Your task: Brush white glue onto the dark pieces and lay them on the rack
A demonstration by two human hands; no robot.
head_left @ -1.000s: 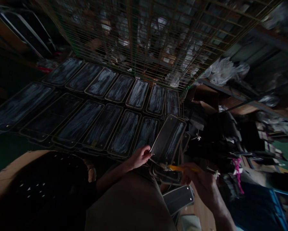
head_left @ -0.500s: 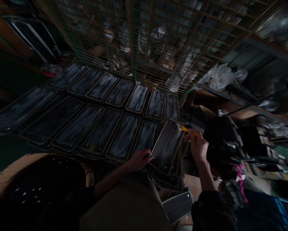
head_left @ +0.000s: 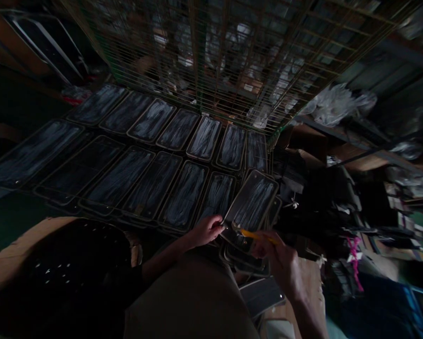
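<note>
A dark rectangular panel [head_left: 255, 200] with rounded corners and a pale rim lies tilted on a stack of similar panels. Whitish streaks cover much of its face. My left hand [head_left: 207, 230] is closed on its near left edge, thumb on top. In my right hand [head_left: 280, 259] is a yellow-handled brush [head_left: 255, 234], its tip at the near end of the panel. The bristles are too dark to make out clearly. Just left of the panel lies another streaked panel [head_left: 216, 195].
Two rows of streaked panels [head_left: 186, 195] stretch left. Behind them rises a wire mesh cage [head_left: 197, 56]. A black, shiny bag-like thing [head_left: 73, 273] sits at the lower left. On the right are dark stacked goods [head_left: 334, 193] and a shelf with clear plastic bags [head_left: 338, 106].
My right hand has drawn the brush from the panel's far right corner down to its near end. The streaks now cover more of its face. My left hand keeps its hold.
</note>
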